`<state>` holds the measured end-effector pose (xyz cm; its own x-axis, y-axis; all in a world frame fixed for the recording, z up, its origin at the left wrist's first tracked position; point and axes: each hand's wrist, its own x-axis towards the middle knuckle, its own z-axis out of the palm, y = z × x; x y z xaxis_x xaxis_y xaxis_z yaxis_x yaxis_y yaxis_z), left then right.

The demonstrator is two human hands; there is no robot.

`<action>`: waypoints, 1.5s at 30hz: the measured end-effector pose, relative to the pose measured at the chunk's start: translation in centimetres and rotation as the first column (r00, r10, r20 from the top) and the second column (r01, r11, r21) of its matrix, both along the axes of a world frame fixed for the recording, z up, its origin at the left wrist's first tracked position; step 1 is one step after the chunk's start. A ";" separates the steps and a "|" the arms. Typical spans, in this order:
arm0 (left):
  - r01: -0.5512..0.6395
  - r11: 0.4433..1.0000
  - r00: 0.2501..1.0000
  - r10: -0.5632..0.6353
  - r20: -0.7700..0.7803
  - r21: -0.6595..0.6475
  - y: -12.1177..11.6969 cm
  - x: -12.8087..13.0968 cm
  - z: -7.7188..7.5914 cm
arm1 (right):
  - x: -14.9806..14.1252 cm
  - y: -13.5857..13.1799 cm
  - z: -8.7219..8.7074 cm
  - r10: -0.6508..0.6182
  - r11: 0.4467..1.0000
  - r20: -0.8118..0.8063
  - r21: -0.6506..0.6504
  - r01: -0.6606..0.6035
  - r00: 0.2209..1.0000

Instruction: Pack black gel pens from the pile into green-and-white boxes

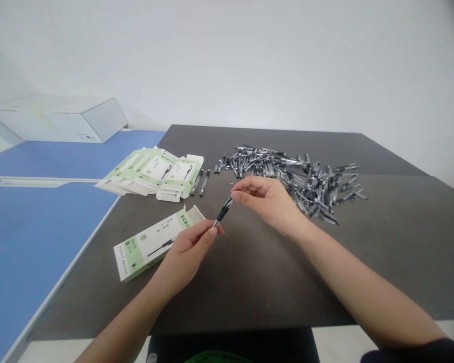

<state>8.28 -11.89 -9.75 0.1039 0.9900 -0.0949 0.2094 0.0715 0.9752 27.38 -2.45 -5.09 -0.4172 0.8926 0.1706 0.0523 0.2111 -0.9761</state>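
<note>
A clear pen with a black grip (222, 214) slants between my hands above the dark table. My left hand (191, 247) pinches its lower end, while the fingertips of my right hand (267, 201) close on its upper end. Just behind my left hand lies a green and white pen box (151, 242), its flap raised at the far end; the hand covers part of it. Beyond my right hand spreads a large heap of similar pens (287, 174).
Several flattened green and white cartons (151, 171) overlap at the table's left edge, beside two loose pens (201, 182). On the adjoining blue surface (41, 217), a large white box (60, 118) stands by the wall. The dark tabletop (272, 282) extends toward me.
</note>
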 end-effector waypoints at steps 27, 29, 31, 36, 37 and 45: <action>-0.041 0.992 0.285 0.123 -0.951 0.116 -0.9 -7.8 -0.6 | 0.6 -0.6 1.6 -0.254 0.890 0.028 0.398 0.222 0.967; -0.054 0.973 0.343 0.229 -0.911 0.225 -1.4 -7.8 -0.6 | -0.3 -0.9 2.0 -0.264 0.855 0.054 0.475 0.208 0.963; -0.071 0.938 0.417 0.336 -0.844 0.339 -2.1 -7.6 -0.4 | -0.8 -1.4 2.5 -0.269 0.840 0.063 0.503 0.202 0.961; -0.157 0.859 0.572 0.481 -0.665 0.487 -3.6 -6.6 -0.2 | -1.8 -2.5 4.0 -0.210 0.842 0.121 0.528 0.116 0.970; -0.183 0.835 0.592 0.515 -0.620 0.518 -3.7 -6.3 -0.2 | -2.0 -2.7 4.1 -0.182 0.834 0.138 0.546 0.079 0.974; -0.281 0.742 0.688 0.598 -0.412 0.608 -4.0 -5.1 -0.6 | -3.4 -5.3 3.7 -0.107 0.585 0.487 0.736 -0.341 0.867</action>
<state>3.13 -15.91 -10.32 -0.2700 0.8259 0.4950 0.7769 -0.1168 0.6187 23.95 -7.72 -1.41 -0.7279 0.4298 0.5342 0.3283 0.9025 -0.2787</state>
